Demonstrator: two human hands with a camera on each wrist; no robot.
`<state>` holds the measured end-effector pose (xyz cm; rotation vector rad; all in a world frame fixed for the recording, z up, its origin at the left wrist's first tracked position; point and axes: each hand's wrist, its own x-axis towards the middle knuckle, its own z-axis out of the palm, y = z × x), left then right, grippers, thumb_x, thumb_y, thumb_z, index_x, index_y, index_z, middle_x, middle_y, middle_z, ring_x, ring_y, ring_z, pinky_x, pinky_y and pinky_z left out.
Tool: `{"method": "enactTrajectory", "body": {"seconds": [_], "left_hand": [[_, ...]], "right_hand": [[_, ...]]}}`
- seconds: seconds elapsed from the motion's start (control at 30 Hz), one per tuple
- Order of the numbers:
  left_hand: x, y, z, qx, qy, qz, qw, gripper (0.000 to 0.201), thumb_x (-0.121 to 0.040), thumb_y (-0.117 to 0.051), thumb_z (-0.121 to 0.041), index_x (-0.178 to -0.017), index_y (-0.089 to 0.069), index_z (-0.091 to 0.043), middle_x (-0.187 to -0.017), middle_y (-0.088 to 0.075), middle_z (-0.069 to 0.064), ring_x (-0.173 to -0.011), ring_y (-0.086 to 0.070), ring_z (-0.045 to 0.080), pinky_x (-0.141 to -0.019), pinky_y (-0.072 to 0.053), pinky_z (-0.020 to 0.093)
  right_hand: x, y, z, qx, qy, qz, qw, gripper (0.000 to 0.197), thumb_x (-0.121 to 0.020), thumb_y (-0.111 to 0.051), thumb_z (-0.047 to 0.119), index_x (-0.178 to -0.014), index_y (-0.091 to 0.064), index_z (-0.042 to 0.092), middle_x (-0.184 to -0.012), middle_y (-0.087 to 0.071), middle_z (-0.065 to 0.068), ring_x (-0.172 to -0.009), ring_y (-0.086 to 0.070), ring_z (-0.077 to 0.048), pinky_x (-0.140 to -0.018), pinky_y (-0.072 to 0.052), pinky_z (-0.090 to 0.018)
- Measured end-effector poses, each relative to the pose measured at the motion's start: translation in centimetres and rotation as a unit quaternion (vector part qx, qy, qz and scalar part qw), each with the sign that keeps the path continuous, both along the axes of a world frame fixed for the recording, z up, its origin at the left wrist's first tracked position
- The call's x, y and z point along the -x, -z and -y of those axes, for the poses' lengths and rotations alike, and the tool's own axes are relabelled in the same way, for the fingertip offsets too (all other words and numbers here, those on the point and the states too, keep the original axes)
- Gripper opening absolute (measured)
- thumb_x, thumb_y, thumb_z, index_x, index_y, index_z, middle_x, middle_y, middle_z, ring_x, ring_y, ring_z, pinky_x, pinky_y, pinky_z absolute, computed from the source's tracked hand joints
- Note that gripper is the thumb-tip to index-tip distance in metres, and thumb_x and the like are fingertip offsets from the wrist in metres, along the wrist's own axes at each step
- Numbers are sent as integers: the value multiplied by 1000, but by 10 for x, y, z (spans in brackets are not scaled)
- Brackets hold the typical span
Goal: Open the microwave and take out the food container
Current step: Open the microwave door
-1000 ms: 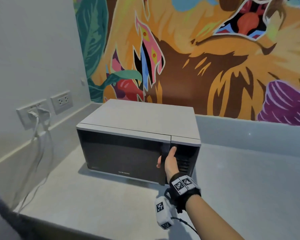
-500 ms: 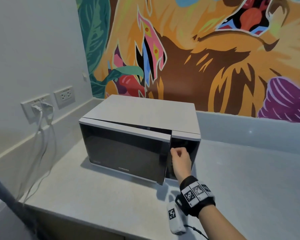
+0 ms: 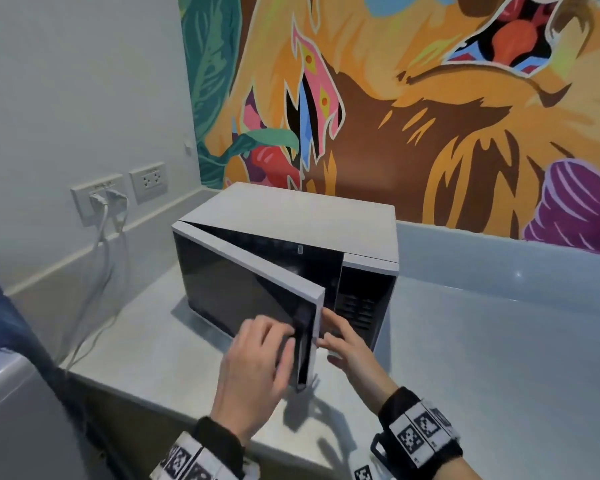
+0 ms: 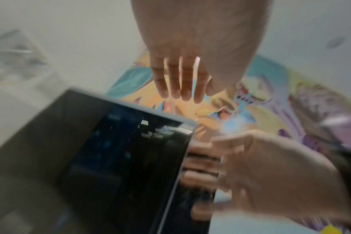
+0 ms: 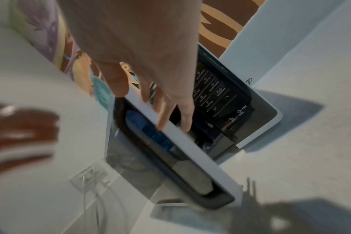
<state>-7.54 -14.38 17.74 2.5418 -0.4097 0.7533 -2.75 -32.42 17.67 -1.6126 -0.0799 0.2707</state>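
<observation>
The grey microwave (image 3: pixel 298 216) stands on the counter, and its dark glass door (image 3: pixel 236 289), hinged on the left, is swung partly open. My right hand (image 3: pixel 340 341) reaches behind the door's free edge (image 5: pixel 182 147), with fingers on the inner side and thumb on the front. My left hand (image 3: pixel 267 351) lies against the door front by the handle. Its fingers (image 4: pixel 180 82) are straight. The door hides the cavity, so no food container is in sight. The control panel (image 5: pixel 216 95) shows beside the opening.
Two wall sockets (image 3: pixel 101 202) on the left hold plugs, and their cables hang down to the grey counter (image 3: pixel 499 358). A painted wall rises behind the microwave. A white appliance (image 3: pixel 4 393) stands at lower left beyond the counter's front edge.
The door has swung from barely ajar to partly open. My right hand has shifted from the handle to the door's free edge. My left hand has come into view at the door front.
</observation>
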Motion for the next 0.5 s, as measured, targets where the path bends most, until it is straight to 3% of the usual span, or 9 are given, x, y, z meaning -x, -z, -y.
{"method": "enactTrajectory", "body": {"seconds": [0.07, 0.1, 0.17, 0.23, 0.3, 0.33, 0.37, 0.43, 0.5], "left_hand": [[-5, -34, 18, -39, -1, 25, 999, 37, -98, -47, -32, -115, -75, -15, -107, -78, 8, -105, -65, 18, -87, -59, 28], [-6, -43, 25, -74, -29, 26, 996, 44, -98, -48, -34, -117, -78, -10, -112, -80, 12, -111, -73, 26, -90, -67, 36], [-2, -54, 36, -128, -95, -53, 986, 50, -101, -60, -39, -128, -77, -1, -124, -81, 22, -120, -78, 38, -96, -71, 46], [10, -59, 36, -170, -150, -177, 958, 70, -112, -56, -47, -158, -48, 4, -155, -59, 27, -150, -54, 42, -125, -51, 49], [19, -48, 21, -178, -200, -196, 944, 76, -118, -36, -52, -171, -19, 0, -174, -30, 23, -165, -27, 39, -139, -27, 48], [25, -46, 12, -149, -225, -191, 944, 78, -117, -41, -52, -170, -21, 1, -174, -31, 24, -164, -29, 40, -138, -30, 49], [30, -46, 3, -129, -251, -182, 942, 80, -112, -55, -51, -166, -34, 4, -168, -41, 29, -158, -41, 44, -133, -40, 53], [35, -42, -17, -119, -290, -204, 927, 79, -91, -87, -44, -145, -63, 8, -145, -64, 37, -134, -64, 52, -110, -60, 62], [31, -30, -39, -105, -330, -197, 917, 79, -67, -105, -29, -126, -74, 14, -129, -71, 43, -115, -71, 60, -94, -61, 71]], "right_hand": [[14, 2, 3, -1, -21, 7, 1000, 37, -94, -49, 28, -130, -56, 33, -135, -59, 12, -117, -62, -13, -107, -38, -40], [18, 2, 6, 3, -19, 11, 1000, 33, -96, -47, 25, -126, -59, 33, -132, -61, 11, -115, -64, -12, -107, -39, -39], [21, 6, 8, 29, -3, 12, 1000, 32, -98, -44, 22, -123, -60, 32, -131, -61, 8, -113, -64, -12, -105, -41, -39], [17, 11, 6, 59, -1, 6, 998, 30, -98, -43, 22, -119, -61, 33, -130, -59, 5, -110, -64, -12, -101, -44, -35], [10, 19, -2, 81, -17, -3, 997, 30, -98, -42, 22, -120, -61, 31, -130, -57, 2, -105, -64, -13, -91, -45, -30], [4, 23, -7, 89, -22, -8, 996, 31, -98, -42, 22, -122, -61, 28, -130, -57, 0, -101, -64, -12, -85, -45, -27], [-1, 27, -12, 95, -27, -12, 995, 32, -98, -41, 21, -124, -61, 25, -130, -56, -2, -97, -64, -12, -80, -44, -25], [-13, 31, -24, 97, -31, -23, 995, 32, -98, -40, 20, -124, -60, 21, -128, -55, -5, -92, -62, -12, -74, -42, -23], [-24, 33, -37, 95, -32, -29, 995, 32, -98, -39, 18, -124, -59, 18, -121, -55, -5, -90, -60, -12, -69, -40, -23]]}}
